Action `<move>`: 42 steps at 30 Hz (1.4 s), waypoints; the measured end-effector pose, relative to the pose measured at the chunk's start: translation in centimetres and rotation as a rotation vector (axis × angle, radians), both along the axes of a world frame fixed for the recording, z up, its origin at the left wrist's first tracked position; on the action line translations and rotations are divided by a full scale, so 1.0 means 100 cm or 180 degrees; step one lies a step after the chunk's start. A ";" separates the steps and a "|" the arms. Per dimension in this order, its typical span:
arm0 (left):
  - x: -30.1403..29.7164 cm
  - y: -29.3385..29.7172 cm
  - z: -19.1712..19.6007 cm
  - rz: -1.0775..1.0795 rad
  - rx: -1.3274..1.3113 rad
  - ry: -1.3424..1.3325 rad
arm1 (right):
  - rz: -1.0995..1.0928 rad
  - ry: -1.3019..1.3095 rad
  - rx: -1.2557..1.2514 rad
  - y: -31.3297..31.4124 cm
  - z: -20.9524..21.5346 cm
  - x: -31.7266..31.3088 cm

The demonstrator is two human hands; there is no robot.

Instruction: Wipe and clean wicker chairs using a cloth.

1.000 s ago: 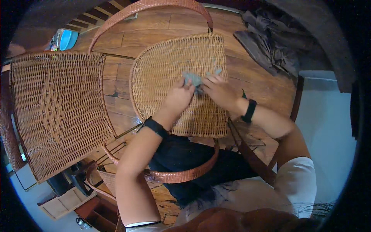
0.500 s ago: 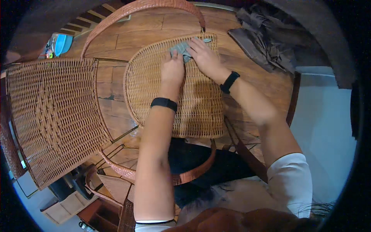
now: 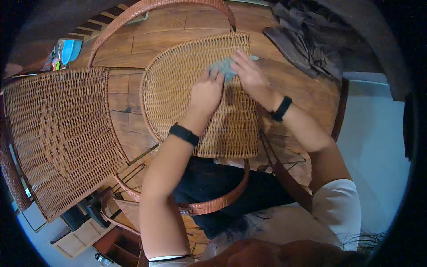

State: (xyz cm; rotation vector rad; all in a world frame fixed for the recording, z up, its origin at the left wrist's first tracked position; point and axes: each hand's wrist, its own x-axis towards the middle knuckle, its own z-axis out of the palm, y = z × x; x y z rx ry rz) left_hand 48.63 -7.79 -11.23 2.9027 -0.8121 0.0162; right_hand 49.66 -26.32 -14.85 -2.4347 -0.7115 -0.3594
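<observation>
A wicker chair lies with its woven seat point(image 3: 178, 89) in front of me and its woven backrest point(image 3: 53, 138) to the left. On the seat's far right part rests a crumpled pale green-blue cloth point(image 3: 226, 67). My left hand point(image 3: 207, 94) grips its left side with bent fingers. From the right, my right hand point(image 3: 252, 79) presses and grips it, fingers over the cloth. One end of the cloth pokes out past the right fingers. The fingertips are partly blurred.
Curved woven armrests point(image 3: 151, 8) rise beyond the seat and nearer my legs. On the wooden floor point(image 3: 155, 42), a dark crumpled sheet point(image 3: 302, 49) lies at far right. A blue basin point(image 3: 71, 51) stands far left. A brown open box point(image 3: 120, 244) sits at lower left.
Both hands have slid right and nearer across the seat with the cloth. My left elbow has swung outward to the left.
</observation>
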 end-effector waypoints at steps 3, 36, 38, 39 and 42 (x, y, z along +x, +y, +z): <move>0.032 -0.013 0.011 0.0479 0.0189 0.0249 | -0.0112 -0.0031 0.0087 0.002 -0.001 0.039; -0.031 0.023 0.002 -0.0512 0.0930 0.0363 | 0.0413 0.0273 -0.0227 0.004 0.004 -0.046; -0.049 0.030 0.008 -0.0650 0.1128 0.0486 | 0.0609 0.0098 -0.0311 0.008 0.004 -0.063; -0.049 0.031 0.009 -0.0620 0.1083 0.0481 | 0.0601 0.0073 -0.0378 0.010 0.004 -0.062; -0.043 0.033 0.011 -0.0521 0.1038 0.0560 | 0.0523 0.0122 -0.0532 0.021 0.005 -0.048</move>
